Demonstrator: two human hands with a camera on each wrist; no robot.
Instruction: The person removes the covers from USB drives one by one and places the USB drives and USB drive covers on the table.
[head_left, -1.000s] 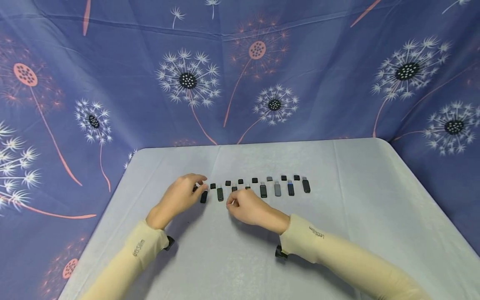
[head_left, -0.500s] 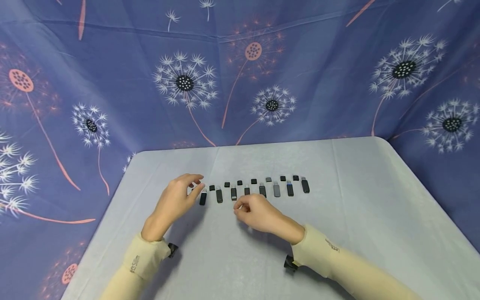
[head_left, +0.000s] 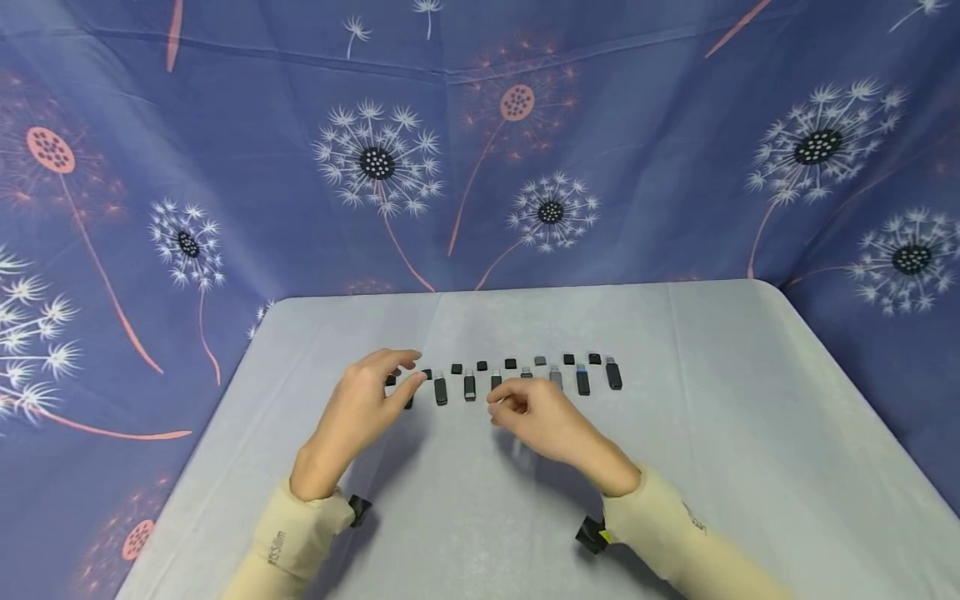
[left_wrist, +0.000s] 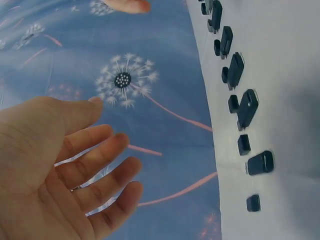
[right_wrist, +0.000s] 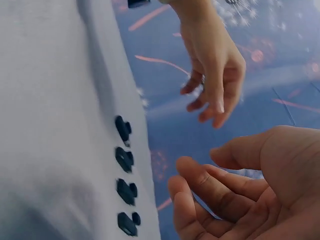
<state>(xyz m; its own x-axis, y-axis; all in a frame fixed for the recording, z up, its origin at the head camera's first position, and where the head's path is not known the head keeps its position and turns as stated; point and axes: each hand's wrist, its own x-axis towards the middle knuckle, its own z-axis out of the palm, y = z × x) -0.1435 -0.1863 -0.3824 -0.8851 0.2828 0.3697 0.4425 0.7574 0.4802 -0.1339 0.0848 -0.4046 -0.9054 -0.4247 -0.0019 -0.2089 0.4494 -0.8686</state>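
A row of USB sticks lies on the pale tabletop, among them a black one [head_left: 441,390], a blue-trimmed one [head_left: 582,381] and a dark one [head_left: 613,375] at the right end. Behind them runs a row of small caps, such as a black cap [head_left: 457,368] and a grey cap [head_left: 540,361]. My left hand [head_left: 360,404] hovers over the row's left end, fingers relaxed and empty, partly hiding a stick. Over the middle sticks, my right hand [head_left: 547,421] hangs loosely curled. In the right wrist view nothing sits between the fingers of that right hand [right_wrist: 240,195].
The tabletop [head_left: 750,467] reaches back to a blue dandelion-print cloth [head_left: 645,208] hanging behind and beside it. A black wrist camera [head_left: 592,534] sits under the right sleeve, another black wrist camera [head_left: 359,510] under the left.
My right hand has moved to the right along the row, uncovering sticks left of it. My left hand has shifted slightly right. The sticks and caps lie as before.
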